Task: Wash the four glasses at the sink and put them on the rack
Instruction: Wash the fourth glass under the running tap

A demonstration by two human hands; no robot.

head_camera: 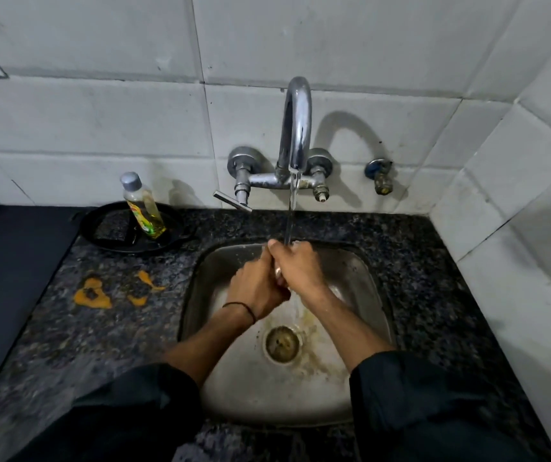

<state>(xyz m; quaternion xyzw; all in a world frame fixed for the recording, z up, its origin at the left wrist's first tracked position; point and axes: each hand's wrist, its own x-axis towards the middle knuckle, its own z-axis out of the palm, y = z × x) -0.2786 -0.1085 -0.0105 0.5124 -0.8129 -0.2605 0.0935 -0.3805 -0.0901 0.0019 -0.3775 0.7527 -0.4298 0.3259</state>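
Over the steel sink (364, 295), my left hand (254, 288) and my right hand (295, 266) are pressed together under the water stream (290, 221) that runs from the chrome tap (297, 121). Both hands have their fingers curled shut. A small shiny patch (279, 273) shows between them, and I cannot tell whether it is a glass. No other glass and no rack is in view.
A dish-soap bottle (142, 205) stands in a black pan (100, 240) on the dark granite counter (100, 328) left of the sink. Orange stains (94, 295) mark the counter. A tap lever (232, 201) sticks out to the left. White tiled walls close off the back and right.
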